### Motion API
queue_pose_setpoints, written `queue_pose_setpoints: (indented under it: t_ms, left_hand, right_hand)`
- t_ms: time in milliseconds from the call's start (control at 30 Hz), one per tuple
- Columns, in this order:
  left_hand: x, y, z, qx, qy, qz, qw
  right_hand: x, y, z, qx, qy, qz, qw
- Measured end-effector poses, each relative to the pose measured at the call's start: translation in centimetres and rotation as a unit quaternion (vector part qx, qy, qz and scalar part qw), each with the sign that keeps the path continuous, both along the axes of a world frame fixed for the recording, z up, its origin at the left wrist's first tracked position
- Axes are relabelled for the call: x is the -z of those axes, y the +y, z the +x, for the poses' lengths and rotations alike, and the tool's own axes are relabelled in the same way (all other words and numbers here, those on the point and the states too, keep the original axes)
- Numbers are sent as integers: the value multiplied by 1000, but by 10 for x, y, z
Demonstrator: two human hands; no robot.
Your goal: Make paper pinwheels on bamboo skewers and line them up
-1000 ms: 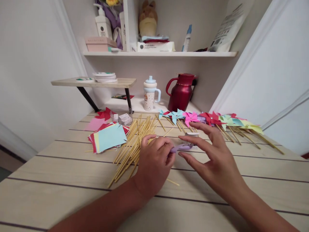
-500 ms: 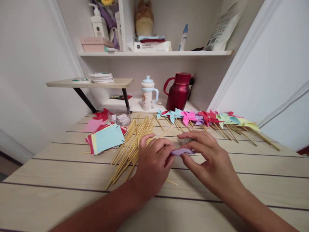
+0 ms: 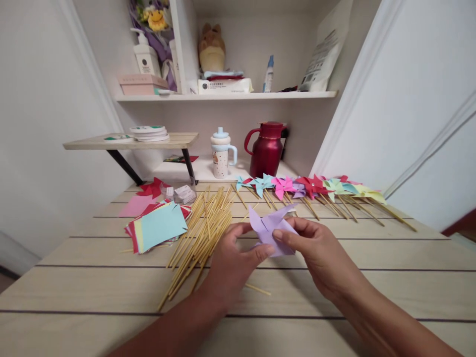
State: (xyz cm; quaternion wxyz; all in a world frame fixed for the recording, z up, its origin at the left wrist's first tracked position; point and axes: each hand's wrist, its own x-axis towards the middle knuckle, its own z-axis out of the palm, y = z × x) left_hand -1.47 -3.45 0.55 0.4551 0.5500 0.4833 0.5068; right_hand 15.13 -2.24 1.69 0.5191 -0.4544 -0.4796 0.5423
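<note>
A lavender paper sheet [image 3: 268, 229] with cut, curling corners is held up over the table between both hands. My right hand [image 3: 316, 245] pinches it, thumb on its front face and fingers behind. My left hand [image 3: 236, 255] has its thumb at the lower left edge and its index finger behind the left side. Left of my left hand lies a loose heap of thin wooden sticks [image 3: 203, 238]. One stick [image 3: 258, 289] pokes out beneath my left wrist. Beyond my hands, finished paper pinwheels [image 3: 283, 187] on sticks form a row.
Farther left sit a stack of coloured paper sheets [image 3: 159, 228], a red paper pinwheel shape [image 3: 153, 188] and a small clear box [image 3: 184, 194]. At the back stand a spotted cup [image 3: 220, 161] and a red jug [image 3: 266, 151], below a white shelf [image 3: 226, 97].
The lavender paper, earlier seen nearly edge-on, is now turned with its face toward me. My left fingers have shifted from a closed grip to its left edge. The whole view has tilted slightly.
</note>
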Motion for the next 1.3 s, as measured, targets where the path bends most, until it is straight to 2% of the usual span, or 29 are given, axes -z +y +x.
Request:
queue_pose_setpoints:
  t_ms: [67, 167, 467, 633, 800, 967, 1033, 1133, 1300]
  left_hand:
    - [0, 0, 1, 31, -45, -39, 998]
    - [1, -3, 1, 45, -103, -56, 992]
    - [-2, -8, 5, 38, -158, -86, 983]
    - [-3, -5, 2, -6, -159, -106, 981]
    - [-5, -6, 2, -6, -157, -124, 980]
    - [-7, -5, 1, -11, -199, -157, 967]
    - [-5, -3, 1, -23, -228, -171, 958]
    - [-3, 1, -1, -42, -277, -184, 942]
    - [-6, 4, -6, -63, -318, -168, 931]
  right_hand:
    - [0, -1, -1, -7, -12, 9, 1000]
    - [1, -2, -2, -12, -33, 15, 999]
    - [4, -2, -2, -42, -104, 80, 990]
    - [3, -4, -3, -43, -133, 106, 985]
    - [5, -3, -6, -40, -126, 94, 987]
    - [10, -3, -5, -57, -99, 57, 992]
    - [10, -2, -4, -44, -77, 54, 995]
    - [11, 0, -3, -5, -57, 88, 994]
    - [14, 1, 1, 48, -107, 179, 977]
